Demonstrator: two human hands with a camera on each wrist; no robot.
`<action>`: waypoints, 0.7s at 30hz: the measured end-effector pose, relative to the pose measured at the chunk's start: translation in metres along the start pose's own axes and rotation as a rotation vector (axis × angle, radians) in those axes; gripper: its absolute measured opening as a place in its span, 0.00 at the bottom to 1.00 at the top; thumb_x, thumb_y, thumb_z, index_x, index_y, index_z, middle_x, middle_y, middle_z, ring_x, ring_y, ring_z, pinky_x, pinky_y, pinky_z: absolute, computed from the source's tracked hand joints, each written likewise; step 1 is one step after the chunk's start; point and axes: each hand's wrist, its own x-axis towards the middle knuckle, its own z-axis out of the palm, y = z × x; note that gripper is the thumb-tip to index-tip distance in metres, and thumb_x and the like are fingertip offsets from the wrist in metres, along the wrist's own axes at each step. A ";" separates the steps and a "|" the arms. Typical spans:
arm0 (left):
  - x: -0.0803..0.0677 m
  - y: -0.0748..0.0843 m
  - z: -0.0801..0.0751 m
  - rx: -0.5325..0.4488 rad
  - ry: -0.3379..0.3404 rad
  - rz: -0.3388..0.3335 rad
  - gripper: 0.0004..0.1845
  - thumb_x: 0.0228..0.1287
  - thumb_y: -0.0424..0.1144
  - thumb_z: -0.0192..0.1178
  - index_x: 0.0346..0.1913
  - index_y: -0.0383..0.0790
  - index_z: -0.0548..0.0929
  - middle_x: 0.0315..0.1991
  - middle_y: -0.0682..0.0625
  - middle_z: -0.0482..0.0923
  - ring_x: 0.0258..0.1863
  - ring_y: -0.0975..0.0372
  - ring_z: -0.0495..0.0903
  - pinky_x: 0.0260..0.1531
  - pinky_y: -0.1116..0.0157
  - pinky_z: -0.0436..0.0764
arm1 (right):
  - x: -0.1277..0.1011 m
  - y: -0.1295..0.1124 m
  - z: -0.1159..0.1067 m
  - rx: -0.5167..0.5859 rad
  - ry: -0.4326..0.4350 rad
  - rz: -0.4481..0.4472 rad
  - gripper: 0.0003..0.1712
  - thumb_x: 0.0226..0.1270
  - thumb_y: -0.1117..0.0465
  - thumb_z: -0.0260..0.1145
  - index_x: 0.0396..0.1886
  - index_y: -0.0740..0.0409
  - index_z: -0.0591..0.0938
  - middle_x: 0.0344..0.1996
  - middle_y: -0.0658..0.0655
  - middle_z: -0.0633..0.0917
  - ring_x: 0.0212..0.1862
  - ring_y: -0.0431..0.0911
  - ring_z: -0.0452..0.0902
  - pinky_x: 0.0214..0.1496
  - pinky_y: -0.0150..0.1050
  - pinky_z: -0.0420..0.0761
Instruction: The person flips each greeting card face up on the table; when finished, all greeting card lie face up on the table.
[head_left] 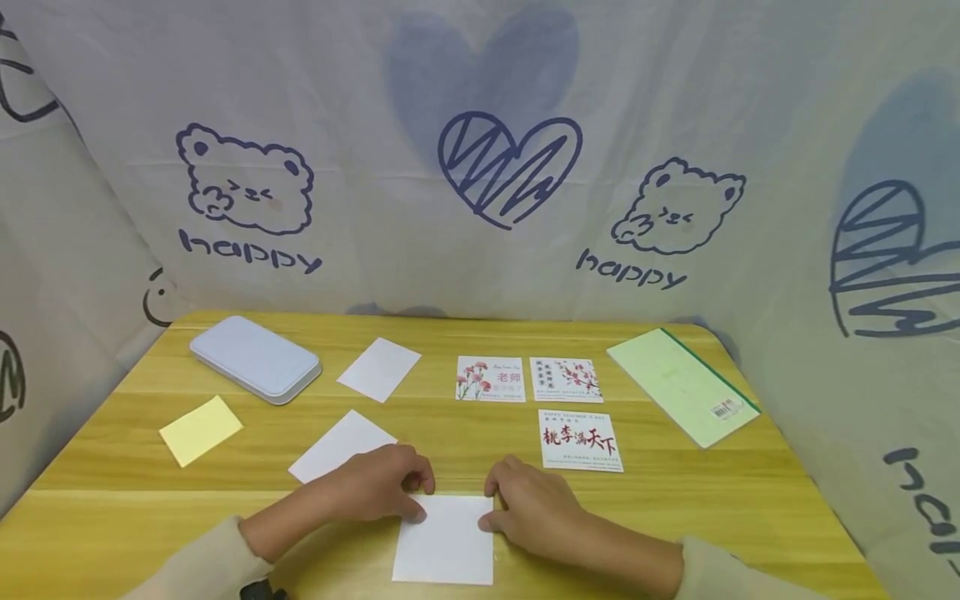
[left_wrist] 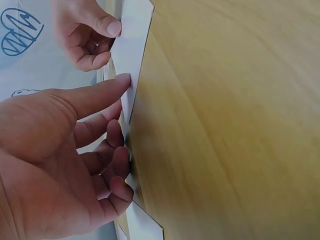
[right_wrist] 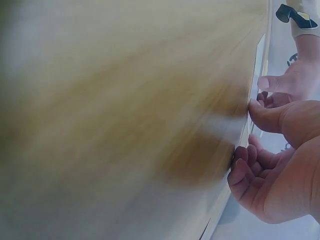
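A blank white square card (head_left: 446, 550) lies at the near middle of the wooden table. At its far left corner my left hand (head_left: 378, 483) has the thumb on the card's side and the index finger at the far edge. My right hand (head_left: 536, 508) holds the opposite corner the same way, thumb on the right side, index finger bent at the far edge. In the left wrist view the card (left_wrist: 135, 50) shows nearly edge-on, with the left thumb (left_wrist: 107, 92) on its face. The other fingers of both hands are curled in. Another white card (head_left: 337, 443) is partly hidden behind the left hand.
Farther back lie another blank card (head_left: 380, 369) and three printed cards, one with pink flowers (head_left: 489, 380). A pale tin case (head_left: 255, 357) and a yellow note pad (head_left: 201, 430) lie on the left, a green notebook (head_left: 678, 383) on the right. Patterned cloth (head_left: 487, 267) encloses the table.
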 end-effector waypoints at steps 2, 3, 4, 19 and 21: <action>0.001 0.000 0.000 -0.009 -0.007 0.005 0.12 0.52 0.40 0.76 0.36 0.51 0.82 0.33 0.57 0.74 0.36 0.64 0.70 0.37 0.64 0.71 | 0.000 0.000 0.000 -0.001 0.001 -0.002 0.19 0.59 0.45 0.75 0.43 0.49 0.81 0.36 0.42 0.77 0.34 0.36 0.69 0.35 0.35 0.71; 0.002 0.000 0.000 -0.013 -0.009 0.005 0.12 0.52 0.40 0.76 0.35 0.51 0.82 0.33 0.57 0.74 0.36 0.64 0.70 0.37 0.64 0.71 | 0.001 0.001 0.000 0.005 0.000 0.000 0.19 0.60 0.45 0.75 0.43 0.49 0.82 0.36 0.42 0.76 0.34 0.36 0.69 0.35 0.34 0.71; 0.002 0.000 0.000 -0.022 -0.012 0.007 0.12 0.52 0.40 0.76 0.35 0.51 0.81 0.33 0.57 0.74 0.36 0.64 0.71 0.37 0.64 0.71 | 0.001 0.002 -0.001 0.016 -0.004 0.005 0.19 0.60 0.45 0.75 0.44 0.48 0.82 0.36 0.41 0.76 0.34 0.36 0.70 0.36 0.34 0.71; 0.023 -0.001 -0.032 -0.466 0.057 0.045 0.06 0.71 0.37 0.61 0.47 0.42 0.83 0.42 0.48 0.80 0.41 0.59 0.77 0.42 0.62 0.79 | 0.016 0.028 -0.048 0.535 0.044 -0.044 0.06 0.74 0.63 0.62 0.44 0.49 0.84 0.40 0.47 0.85 0.41 0.43 0.78 0.44 0.34 0.80; 0.029 0.006 -0.042 -0.475 0.097 0.060 0.07 0.72 0.37 0.61 0.48 0.40 0.83 0.44 0.47 0.80 0.41 0.59 0.77 0.43 0.60 0.80 | 0.020 0.030 -0.060 0.551 0.052 -0.071 0.07 0.75 0.63 0.61 0.45 0.50 0.84 0.43 0.49 0.86 0.42 0.45 0.79 0.44 0.35 0.80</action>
